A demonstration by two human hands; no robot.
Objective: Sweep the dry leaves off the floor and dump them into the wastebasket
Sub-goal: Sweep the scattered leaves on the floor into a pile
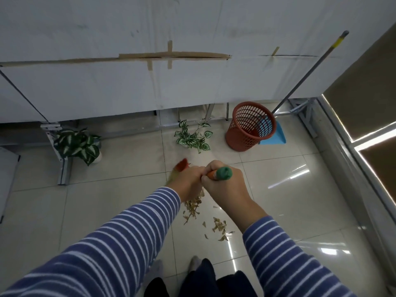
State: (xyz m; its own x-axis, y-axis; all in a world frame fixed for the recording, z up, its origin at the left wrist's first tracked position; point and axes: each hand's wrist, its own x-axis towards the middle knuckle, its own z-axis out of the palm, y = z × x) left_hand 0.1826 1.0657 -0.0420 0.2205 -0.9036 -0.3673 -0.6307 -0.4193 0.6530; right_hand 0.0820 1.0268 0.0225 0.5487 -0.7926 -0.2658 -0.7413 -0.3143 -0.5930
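On the tiled floor [300, 189], the dry leaves [194, 205] lay scattered under the hands. Left hand [189, 182] and right hand [227, 185] both gripped the broom [222, 174] handle tightly. Farther away stood the red wastebasket [249, 126], a blue dustpan [275, 136] just behind it.

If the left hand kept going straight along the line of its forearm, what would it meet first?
Probably the loose leafy sprig on the floor ahead of the left hand, past the blurred broom head. Depth is uncertain.
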